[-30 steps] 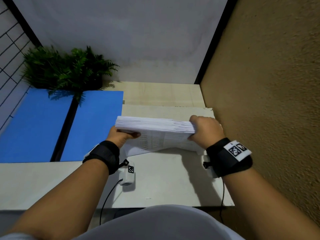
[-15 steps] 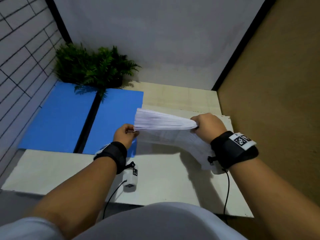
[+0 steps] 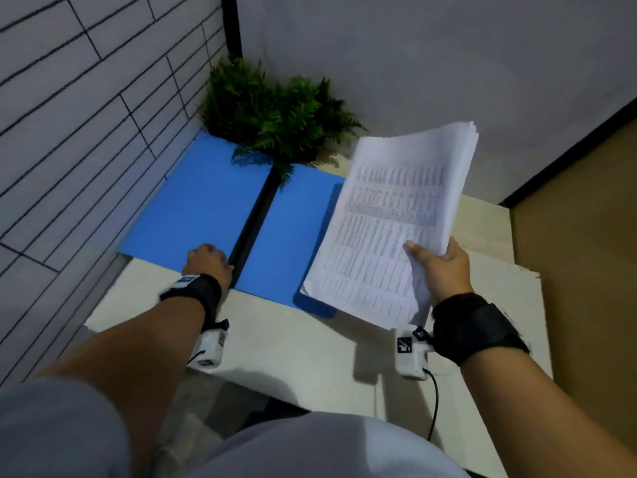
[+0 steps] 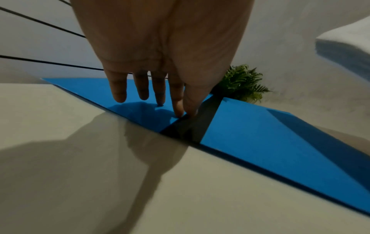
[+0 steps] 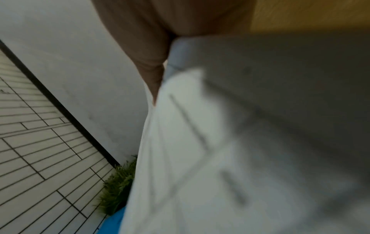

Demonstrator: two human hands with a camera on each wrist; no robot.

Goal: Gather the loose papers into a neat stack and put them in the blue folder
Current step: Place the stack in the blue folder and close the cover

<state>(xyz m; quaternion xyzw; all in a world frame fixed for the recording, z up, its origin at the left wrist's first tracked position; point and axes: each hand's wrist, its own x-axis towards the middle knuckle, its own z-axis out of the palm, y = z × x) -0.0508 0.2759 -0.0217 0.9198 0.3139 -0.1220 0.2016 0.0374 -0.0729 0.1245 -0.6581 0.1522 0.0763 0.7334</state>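
The blue folder (image 3: 193, 215) lies open on the table at the back left, its two flaps joined by a black spine (image 3: 253, 219). My left hand (image 3: 210, 262) rests with straight fingers (image 4: 178, 109) on the left flap's near edge, beside the spine (image 4: 198, 126). My right hand (image 3: 441, 267) grips the stack of printed papers (image 3: 389, 222) by its right edge, thumb on top. The stack is tilted up above the folder's right flap (image 3: 293, 236) and the table. In the right wrist view the papers (image 5: 200, 142) are blurred and fill most of the frame.
A green fern plant (image 3: 275, 112) stands at the back, overhanging the folder's far edge. A tiled wall (image 3: 86, 132) closes the left side and a brown wall (image 3: 579, 236) the right. The cream table (image 3: 293, 346) extends toward me.
My left hand has let go of the stack and gone left onto the folder by its spine. My right hand alone now holds the papers, swung up and tilted. The view turned left.
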